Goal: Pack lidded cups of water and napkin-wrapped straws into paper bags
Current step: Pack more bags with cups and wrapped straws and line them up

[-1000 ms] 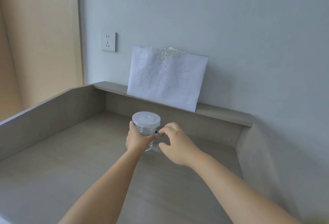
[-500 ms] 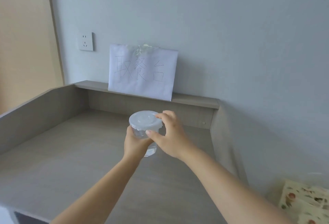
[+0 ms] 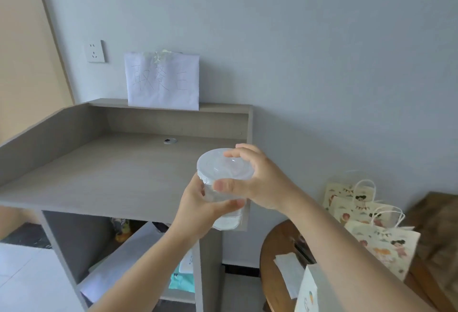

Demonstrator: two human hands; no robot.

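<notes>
a grey desk (image 3: 99,175) stands against a pale wall (image 3: 322,51). a socket (image 3: 95,51) and taped sign (image 3: 162,81) hang above it.

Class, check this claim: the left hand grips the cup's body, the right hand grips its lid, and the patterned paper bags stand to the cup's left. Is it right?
Not quite. The head view shows the paper bags to the right of the cup; the left hand does grip its body and the right hand its lid.

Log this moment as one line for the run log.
left hand: holds cup side | right hand: grips lid from above | cup: lidded, water inside, held clear of desk | paper bags: lower right, untouched
</notes>
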